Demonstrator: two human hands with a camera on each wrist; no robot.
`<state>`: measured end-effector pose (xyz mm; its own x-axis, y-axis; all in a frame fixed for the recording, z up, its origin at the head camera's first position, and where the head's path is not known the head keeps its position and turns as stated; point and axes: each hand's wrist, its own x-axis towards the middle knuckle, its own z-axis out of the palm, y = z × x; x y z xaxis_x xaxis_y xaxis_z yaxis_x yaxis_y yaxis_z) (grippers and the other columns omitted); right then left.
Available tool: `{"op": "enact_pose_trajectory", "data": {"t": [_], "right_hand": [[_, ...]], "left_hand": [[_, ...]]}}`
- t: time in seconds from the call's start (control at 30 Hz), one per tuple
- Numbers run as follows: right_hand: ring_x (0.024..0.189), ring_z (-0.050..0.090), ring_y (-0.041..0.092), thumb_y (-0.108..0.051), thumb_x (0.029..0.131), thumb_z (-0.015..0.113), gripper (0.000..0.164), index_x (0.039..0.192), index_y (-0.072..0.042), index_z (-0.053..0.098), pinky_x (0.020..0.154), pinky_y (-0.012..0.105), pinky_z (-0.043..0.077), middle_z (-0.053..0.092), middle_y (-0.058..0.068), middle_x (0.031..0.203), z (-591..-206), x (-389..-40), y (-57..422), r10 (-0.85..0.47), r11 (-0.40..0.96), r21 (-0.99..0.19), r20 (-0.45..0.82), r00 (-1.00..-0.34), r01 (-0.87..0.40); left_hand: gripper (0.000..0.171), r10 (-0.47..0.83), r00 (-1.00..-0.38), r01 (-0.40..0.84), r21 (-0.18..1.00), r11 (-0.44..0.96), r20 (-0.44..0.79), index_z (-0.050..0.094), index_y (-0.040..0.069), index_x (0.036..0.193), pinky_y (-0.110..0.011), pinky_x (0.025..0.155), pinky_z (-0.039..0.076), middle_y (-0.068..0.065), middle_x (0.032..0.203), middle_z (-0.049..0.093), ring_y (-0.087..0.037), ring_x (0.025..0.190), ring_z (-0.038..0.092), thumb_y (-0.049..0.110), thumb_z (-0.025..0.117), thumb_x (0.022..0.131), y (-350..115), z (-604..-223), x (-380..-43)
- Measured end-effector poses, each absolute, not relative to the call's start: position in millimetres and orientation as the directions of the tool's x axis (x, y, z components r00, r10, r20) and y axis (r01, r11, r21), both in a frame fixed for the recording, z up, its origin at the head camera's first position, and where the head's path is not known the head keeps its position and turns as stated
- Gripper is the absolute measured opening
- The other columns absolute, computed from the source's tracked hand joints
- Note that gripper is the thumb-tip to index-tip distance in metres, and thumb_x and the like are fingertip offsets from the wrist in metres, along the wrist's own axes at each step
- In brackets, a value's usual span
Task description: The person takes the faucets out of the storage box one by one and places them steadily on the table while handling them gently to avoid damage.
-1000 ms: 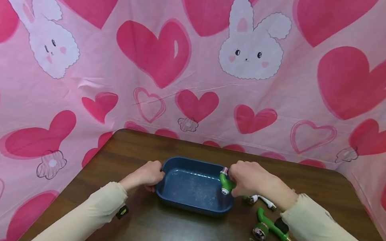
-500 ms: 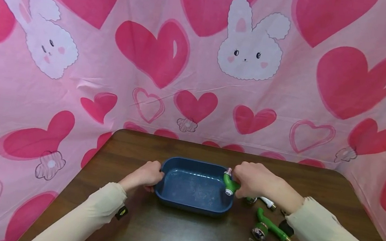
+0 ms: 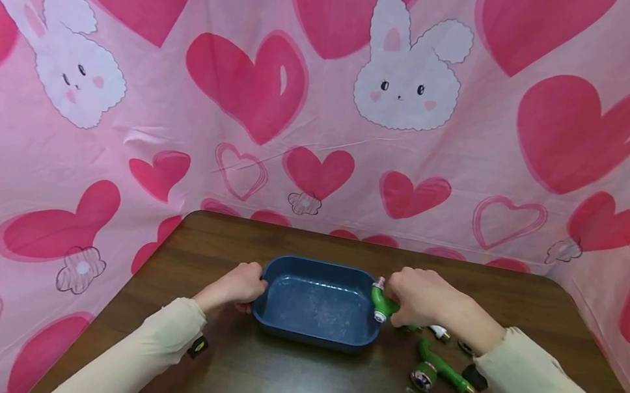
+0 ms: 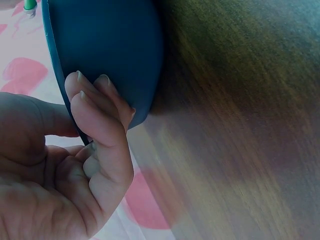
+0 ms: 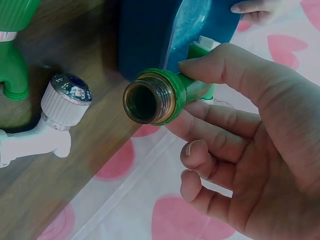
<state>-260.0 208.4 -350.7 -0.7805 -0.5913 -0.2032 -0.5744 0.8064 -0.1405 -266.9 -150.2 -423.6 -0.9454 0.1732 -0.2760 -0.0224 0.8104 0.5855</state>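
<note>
My left hand [image 3: 239, 284] grips the left end of a blue rectangular basin [image 3: 313, 309]. In the left wrist view its curled fingers [image 4: 102, 117] lie against the outside of the basin wall, with the thumb over the rim. My right hand [image 3: 427, 302] pinches a green tap [image 3: 383, 304] at the basin's right end. The right wrist view shows the thumb and fingers around the tap's green body, its threaded metal inlet [image 5: 142, 102] facing the camera. In the head view the tap overlaps the basin's right rim. No taps lie inside the basin.
Another green tap [image 3: 441, 371] lies on the brown table [image 3: 292, 384] right of the basin. Beyond it is a white tap [image 3: 440, 332], partly hidden by my right hand. A black round thing [image 3: 474, 377] shows beside my right sleeve. Pink heart-patterned cloth [image 3: 324, 125] surrounds the table.
My right hand has moved a little to the right with the green tap, from over the basin's inside to its right rim. The left hand and basin stay nearly still.
</note>
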Motion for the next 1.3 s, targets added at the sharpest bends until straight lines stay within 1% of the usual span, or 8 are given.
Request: {"op": "enact_pose_trajectory", "data": {"t": [0.3,0.47,0.5,0.77,0.93,1.03,1.17,1.3], "right_hand": [[0.063,0.046,0.013,-0.027,0.076,0.093,0.03,0.072,-0.024,0.064,0.054,0.029,0.04,0.05,-0.008,0.064,-352,-257,214,-0.593,0.805,-0.156,-0.183,-0.784,-0.572],[0.059,0.039,0.011,-0.024,0.076,0.092,0.037,0.066,-0.023,0.057,0.052,0.027,0.032,0.042,-0.008,0.06,-354,-256,219,-0.612,0.79,-0.163,-0.156,-0.776,-0.591],[0.059,0.039,0.011,-0.024,0.076,0.092,0.036,0.067,-0.023,0.057,0.052,0.027,0.032,0.042,-0.008,0.06,-354,-256,220,-0.61,0.791,-0.166,-0.155,-0.777,-0.588],[0.061,0.041,0.012,-0.022,0.077,0.092,0.034,0.068,-0.023,0.058,0.052,0.028,0.035,0.046,-0.008,0.063,-355,-255,226,-0.601,0.799,-0.161,-0.163,-0.783,-0.58],[0.065,0.048,0.014,-0.022,0.076,0.093,0.025,0.076,-0.021,0.067,0.056,0.03,0.045,0.053,-0.009,0.069,-354,-253,228,-0.577,0.816,-0.17,-0.189,-0.794,-0.552],[0.067,0.05,0.015,-0.022,0.076,0.093,0.024,0.079,-0.021,0.07,0.058,0.031,0.048,0.055,-0.009,0.071,-354,-252,229,-0.564,0.825,-0.174,-0.199,-0.801,-0.538],[0.069,0.05,0.015,-0.022,0.077,0.093,0.024,0.079,-0.02,0.069,0.059,0.032,0.049,0.056,-0.009,0.073,-354,-251,231,-0.557,0.83,-0.177,-0.209,-0.804,-0.529],[0.067,0.049,0.015,-0.022,0.077,0.093,0.026,0.079,-0.02,0.067,0.057,0.031,0.048,0.054,-0.008,0.072,-355,-249,234,-0.557,0.83,-0.187,-0.211,-0.803,-0.526]], "left_hand": [[0.019,0.171,-0.944,-0.025,0.58,0.814,-0.281,0.063,-0.002,0.092,-0.032,0.045,0.057,-0.015,0.068,0.063,-0.019,0.045,0.064,0.008,0.054,0.106,-150,-424,-266],[0.018,0.164,-0.945,-0.031,0.575,0.818,-0.285,0.063,-0.004,0.095,-0.032,0.045,0.058,-0.015,0.069,0.063,-0.02,0.045,0.065,0.008,0.054,0.106,-149,-423,-266],[0.018,0.163,-0.945,-0.033,0.575,0.818,-0.285,0.063,-0.004,0.095,-0.032,0.045,0.058,-0.016,0.069,0.063,-0.02,0.045,0.065,0.007,0.054,0.106,-149,-423,-266],[0.018,0.16,-0.944,-0.037,0.573,0.819,-0.29,0.063,-0.005,0.098,-0.033,0.045,0.058,-0.015,0.068,0.063,-0.02,0.045,0.064,0.008,0.054,0.106,-149,-420,-266],[0.017,0.164,-0.94,-0.039,0.574,0.818,-0.298,0.064,-0.006,0.102,-0.033,0.046,0.058,-0.015,0.069,0.063,-0.021,0.046,0.065,0.008,0.055,0.106,-149,-421,-266],[0.017,0.166,-0.94,-0.037,0.573,0.819,-0.297,0.064,-0.006,0.103,-0.032,0.046,0.058,-0.015,0.069,0.063,-0.02,0.046,0.065,0.008,0.055,0.107,-149,-422,-267],[0.018,0.165,-0.941,-0.037,0.574,0.818,-0.295,0.064,-0.007,0.105,-0.032,0.046,0.058,-0.015,0.07,0.063,-0.02,0.046,0.065,0.008,0.054,0.107,-149,-423,-268],[0.018,0.168,-0.941,-0.033,0.574,0.818,-0.294,0.064,-0.007,0.103,-0.032,0.045,0.057,-0.016,0.069,0.063,-0.02,0.046,0.065,0.008,0.054,0.107,-149,-422,-268]]}}
